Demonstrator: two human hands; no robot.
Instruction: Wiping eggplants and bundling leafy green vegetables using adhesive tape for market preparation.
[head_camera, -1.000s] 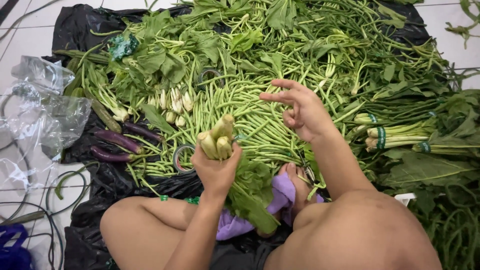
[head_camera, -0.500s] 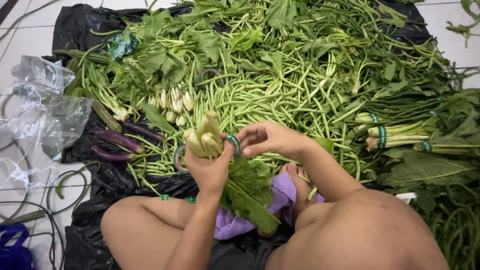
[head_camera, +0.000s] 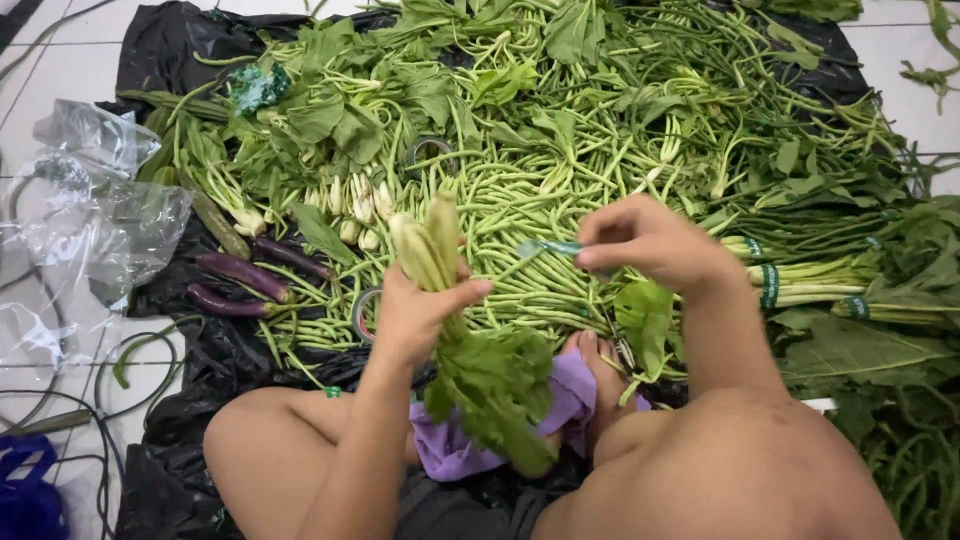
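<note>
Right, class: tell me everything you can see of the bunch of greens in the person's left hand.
The bunch of greens has pale, thick stalk ends pointing up and dark, crinkled leaves hanging down over the purple cloth. The left hand grips it round the stalks, nearly upright. The right hand holds a green band beside the stalk tops.

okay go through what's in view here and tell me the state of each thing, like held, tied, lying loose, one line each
Left hand: closed around the leafy bunch.
Leafy bunch: held upright, stem ends up, leaves hanging down.
Right hand: pinching the green tape strip.
Green tape strip: pulled out between the hands.
Long beans: lying loose in a heap.
Eggplants: lying on the black sheet.
Bundled stalks: tied with green bands.
Plastic bags: crumpled on the floor.
</note>
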